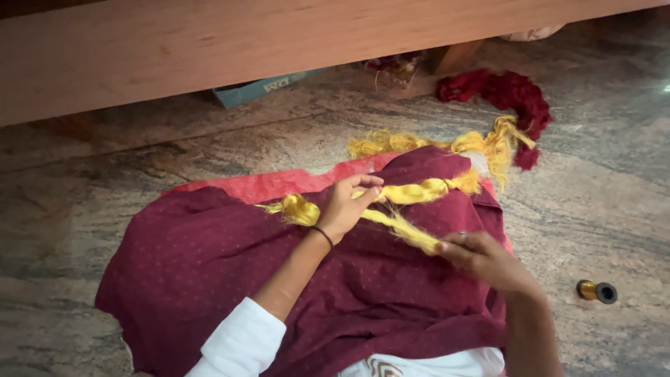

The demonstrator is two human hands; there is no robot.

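Note:
A long bundle of yellow thread lies across a maroon dotted cloth spread over my lap. My left hand, with a dark band at the wrist, pinches the yellow thread near its middle. A thinner strand of the yellow thread runs down and right to my right hand, whose fingers are closed on its end. More of the yellow bundle trails off the cloth onto the stone floor.
A dark red thread bundle lies on the floor behind the yellow one. A small spool of gold thread rests at the right. A wooden bed frame spans the top, with a blue box under it.

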